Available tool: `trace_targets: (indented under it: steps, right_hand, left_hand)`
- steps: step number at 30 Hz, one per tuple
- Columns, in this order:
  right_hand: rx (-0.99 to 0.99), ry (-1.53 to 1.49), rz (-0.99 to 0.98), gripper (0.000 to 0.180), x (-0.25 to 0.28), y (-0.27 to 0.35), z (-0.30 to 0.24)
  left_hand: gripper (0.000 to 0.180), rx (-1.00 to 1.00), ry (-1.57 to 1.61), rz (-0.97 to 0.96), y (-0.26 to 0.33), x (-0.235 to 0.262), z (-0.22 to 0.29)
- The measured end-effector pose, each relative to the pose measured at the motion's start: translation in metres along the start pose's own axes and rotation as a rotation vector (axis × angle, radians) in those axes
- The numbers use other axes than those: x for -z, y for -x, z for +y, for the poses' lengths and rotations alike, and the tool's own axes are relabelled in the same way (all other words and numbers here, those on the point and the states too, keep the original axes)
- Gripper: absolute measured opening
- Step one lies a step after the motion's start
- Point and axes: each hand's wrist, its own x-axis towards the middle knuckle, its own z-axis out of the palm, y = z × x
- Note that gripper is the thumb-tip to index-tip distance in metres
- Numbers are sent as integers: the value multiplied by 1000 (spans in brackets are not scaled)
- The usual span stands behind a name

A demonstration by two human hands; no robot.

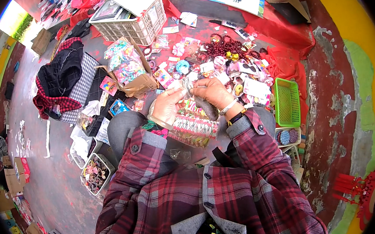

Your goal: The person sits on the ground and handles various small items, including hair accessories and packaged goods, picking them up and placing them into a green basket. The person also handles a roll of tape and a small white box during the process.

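My left hand [167,107] and my right hand [215,92] meet in front of me, fingers pinched. Between their fingertips is a small silvery-grey piece [188,84], shiny like film or fabric; its exact kind is not clear. A dark grey fuzzy band [208,109] curves down just under my right hand; whether those fingers hold it I cannot tell. Below both hands, between my knees, lies a clear plastic package [193,129] with a black-and-white patterned strip and red and green parts. A bangle is on each wrist.
Dark red beads [230,47] and hair accessories pile up ahead. An open carton of colourful packets [138,84] stands left, a white crate [137,28] behind it. A green basket [286,104] is at right. A basket of hair ties [97,174] sits lower left.
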Motion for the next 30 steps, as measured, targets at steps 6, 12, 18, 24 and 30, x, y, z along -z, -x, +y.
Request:
trace_targets:
  steps: [6,12,18,24,30]
  right_hand:
    - [82,78,17,20,1,2,-4]
    - [1,-170,23,21,7,3,-11]
    - [86,11,8,18,-1,3,-4]
    - [103,-96,-82,19,-12,1,5]
    - [94,-70,-54,17,-9,4,0]
  left_hand:
    - [14,-73,36,-23,-4,10,-6]
    - [13,-153,128,56,0,0,6]
    - [11,-200,238,168,3,-3,8]
    - [17,-149,135,44,-2,5,-1]
    - [14,-144,102,-36,0,4,-2]
